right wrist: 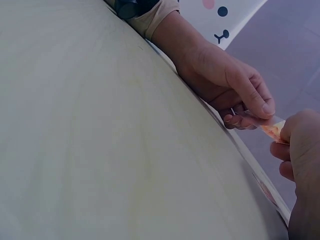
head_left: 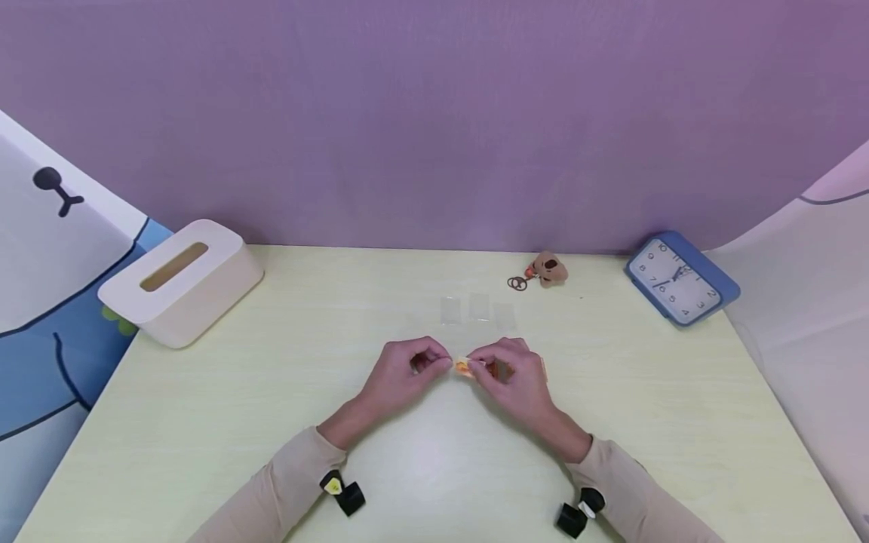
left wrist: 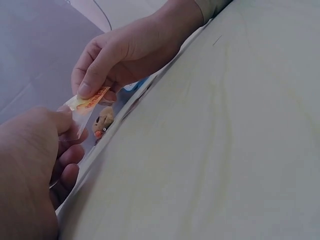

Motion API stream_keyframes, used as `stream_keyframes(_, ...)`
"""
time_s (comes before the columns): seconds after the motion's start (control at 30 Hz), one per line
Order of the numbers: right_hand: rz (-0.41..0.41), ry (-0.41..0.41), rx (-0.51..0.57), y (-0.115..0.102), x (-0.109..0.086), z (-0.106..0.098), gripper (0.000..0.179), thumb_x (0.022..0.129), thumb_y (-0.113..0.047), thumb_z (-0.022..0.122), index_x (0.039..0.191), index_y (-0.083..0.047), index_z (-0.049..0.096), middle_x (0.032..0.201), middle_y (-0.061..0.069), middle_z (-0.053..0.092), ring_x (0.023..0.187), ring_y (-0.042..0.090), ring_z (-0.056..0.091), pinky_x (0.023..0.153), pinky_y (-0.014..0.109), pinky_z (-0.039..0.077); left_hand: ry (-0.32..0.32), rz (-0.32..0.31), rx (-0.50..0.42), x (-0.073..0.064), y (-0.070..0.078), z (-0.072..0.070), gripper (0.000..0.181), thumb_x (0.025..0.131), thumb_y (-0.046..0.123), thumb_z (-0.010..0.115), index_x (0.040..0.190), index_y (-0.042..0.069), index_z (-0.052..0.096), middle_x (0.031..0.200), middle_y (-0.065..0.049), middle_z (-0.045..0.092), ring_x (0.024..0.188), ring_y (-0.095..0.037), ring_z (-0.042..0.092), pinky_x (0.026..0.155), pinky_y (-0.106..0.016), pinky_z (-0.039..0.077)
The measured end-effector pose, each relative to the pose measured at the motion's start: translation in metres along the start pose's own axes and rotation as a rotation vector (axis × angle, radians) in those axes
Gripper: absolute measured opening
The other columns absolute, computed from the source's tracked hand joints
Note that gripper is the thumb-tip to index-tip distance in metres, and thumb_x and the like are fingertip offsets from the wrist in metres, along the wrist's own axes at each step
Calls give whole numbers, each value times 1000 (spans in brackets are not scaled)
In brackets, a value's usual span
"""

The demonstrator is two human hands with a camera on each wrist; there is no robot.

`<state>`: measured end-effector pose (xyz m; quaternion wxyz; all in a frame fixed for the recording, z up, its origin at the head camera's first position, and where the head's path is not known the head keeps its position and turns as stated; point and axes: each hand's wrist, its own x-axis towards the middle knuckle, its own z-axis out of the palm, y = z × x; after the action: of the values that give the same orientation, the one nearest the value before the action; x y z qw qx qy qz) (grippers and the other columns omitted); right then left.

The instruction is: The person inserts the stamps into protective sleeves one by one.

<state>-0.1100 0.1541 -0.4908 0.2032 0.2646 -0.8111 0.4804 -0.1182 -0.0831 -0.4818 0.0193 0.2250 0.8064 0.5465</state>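
Note:
My left hand pinches one end of a small clear film piece between thumb and forefinger. An orange-and-yellow printed strip lies at the film's other end, pinched by the thumb and forefinger of my right hand. In the left wrist view the film spans the narrow gap between the two hands, with orange lettering on the strip. The right wrist view shows the strip beside the left thumb tip. An orange edge shows past the right hand's outer side in the head view; the rest of it is hidden.
Beyond the hands, several clear squares lie on the pale table. Farther back sits a brown animal-head keychain with dark rings. A white tissue box stands at left, a blue clock at right, and a purple backdrop behind.

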Motion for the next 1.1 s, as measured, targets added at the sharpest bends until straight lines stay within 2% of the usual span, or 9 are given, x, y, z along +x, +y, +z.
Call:
stream_keyframes(0.27, -5, -22, 2, 1, 0, -1, 22, 86, 9, 86, 92, -12, 83, 78, -6, 76, 61, 16, 58, 82, 34, 44, 15, 12, -14, -1, 2, 1, 7, 104, 13, 79, 99, 10, 82, 90, 4, 78, 75, -10, 65, 70, -25, 57)
stream_keyframes(0.47, -19, -30, 11, 0, 1, -1, 22, 84, 10, 86, 90, -11, 83, 78, -5, 76, 61, 17, 57, 82, 35, 44, 36, 39, -29, -1, 1, 3, 6, 101, 9, 83, 97, 13, 84, 89, 6, 77, 74, -10, 63, 68, -25, 55)
stream_keyframes(0.73, -49, -38, -7, 0, 1, 0, 22, 83, 8, 87, 90, -12, 84, 75, -7, 72, 63, 16, 58, 84, 36, 44, 21, 58, -31, -1, 0, 4, 7, 100, 7, 82, 98, 13, 85, 89, 5, 78, 73, -10, 63, 67, -25, 55)
stream_keyframes(0.9, -23, -3, 3, -1, 1, 0, 23, 85, 7, 88, 103, -7, 86, 77, -3, 74, 66, 18, 61, 81, 36, 45, 55, 42, -24, 0, 0, 3, 8, 100, 5, 83, 100, 13, 84, 89, 4, 78, 73, -10, 63, 66, -25, 55)
stream_keyframes(1.0, 0, 19, 28, -1, 1, -1, 33, 85, 12, 85, 114, -4, 84, 84, 0, 77, 75, 20, 66, 80, 38, 48, 100, 19, -23, 0, 1, 3, 1, 101, 10, 83, 101, 9, 83, 90, 3, 78, 74, -10, 64, 67, -25, 55)
stream_keyframes(1.1, 17, 30, 50, 0, 1, -1, 41, 85, 17, 81, 120, -4, 82, 87, 1, 79, 80, 21, 69, 81, 39, 49, 124, 6, -19, 1, 1, 3, 7, 101, 13, 83, 102, 6, 83, 91, 2, 79, 74, -10, 64, 68, -24, 55)
